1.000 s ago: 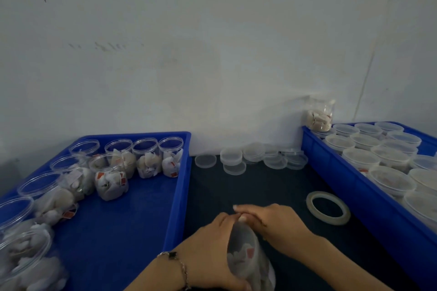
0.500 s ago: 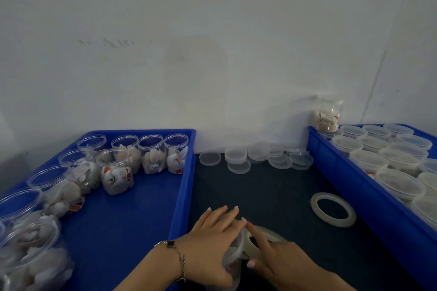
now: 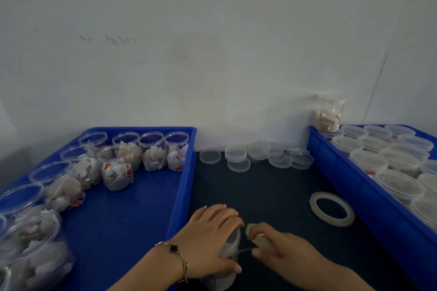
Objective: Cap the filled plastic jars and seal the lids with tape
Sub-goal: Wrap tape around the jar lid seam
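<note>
your left hand point(image 3: 212, 241) curls over the clear filled plastic jar point(image 3: 228, 257) lying on the dark mat point(image 3: 272, 194) between the blue trays point(image 3: 186, 172); your right hand point(image 3: 281, 248) pinches a pale tape roll point(image 3: 259, 238) against its lid. taping step: next, likely turn the jar to wrap the seam.

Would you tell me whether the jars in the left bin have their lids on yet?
Not yet: the jars in the left bin stand upright with open mouths, blue showing through their rims.
</note>
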`<state>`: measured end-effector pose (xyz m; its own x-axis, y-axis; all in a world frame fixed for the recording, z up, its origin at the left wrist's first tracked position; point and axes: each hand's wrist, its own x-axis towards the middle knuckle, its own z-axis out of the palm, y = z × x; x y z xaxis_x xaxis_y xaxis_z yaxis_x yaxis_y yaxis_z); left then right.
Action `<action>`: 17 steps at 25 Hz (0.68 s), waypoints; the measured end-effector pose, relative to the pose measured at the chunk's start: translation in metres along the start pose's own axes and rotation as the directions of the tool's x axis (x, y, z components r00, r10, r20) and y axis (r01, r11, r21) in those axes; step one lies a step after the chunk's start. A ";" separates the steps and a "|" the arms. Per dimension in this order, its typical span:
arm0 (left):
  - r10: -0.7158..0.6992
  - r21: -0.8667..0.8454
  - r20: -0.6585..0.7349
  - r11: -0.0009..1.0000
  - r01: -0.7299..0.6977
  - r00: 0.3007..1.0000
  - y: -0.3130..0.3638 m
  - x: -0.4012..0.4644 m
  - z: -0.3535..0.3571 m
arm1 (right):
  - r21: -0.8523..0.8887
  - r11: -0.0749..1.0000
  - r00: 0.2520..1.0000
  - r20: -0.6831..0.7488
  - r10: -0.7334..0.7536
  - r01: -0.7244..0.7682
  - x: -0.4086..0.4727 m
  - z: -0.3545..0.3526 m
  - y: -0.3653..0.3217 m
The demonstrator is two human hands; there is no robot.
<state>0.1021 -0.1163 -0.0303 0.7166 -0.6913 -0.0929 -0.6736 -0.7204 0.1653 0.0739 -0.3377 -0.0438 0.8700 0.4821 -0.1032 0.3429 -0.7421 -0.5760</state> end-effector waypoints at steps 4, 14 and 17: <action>0.004 0.019 -0.032 1.000 -0.003 0.999 0.002 0.000 0.000 | -0.108 0.994 0.997 -0.060 -0.042 0.035 -0.008 0.001 -0.005; -0.123 0.066 -0.006 0.990 0.123 0.992 0.006 0.000 0.003 | -0.560 0.829 0.940 -0.283 -0.189 -0.002 0.001 0.009 -0.012; -0.097 0.115 0.019 0.989 0.094 0.995 0.006 0.000 -0.002 | -0.526 0.847 0.921 -0.283 -0.268 0.085 -0.002 0.015 0.003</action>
<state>0.0984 -0.1212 -0.0276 0.7748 -0.6193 -0.1270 -0.6197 -0.7838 0.0414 0.0682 -0.3338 -0.0581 0.8098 0.5110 0.2884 0.5501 -0.8322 -0.0701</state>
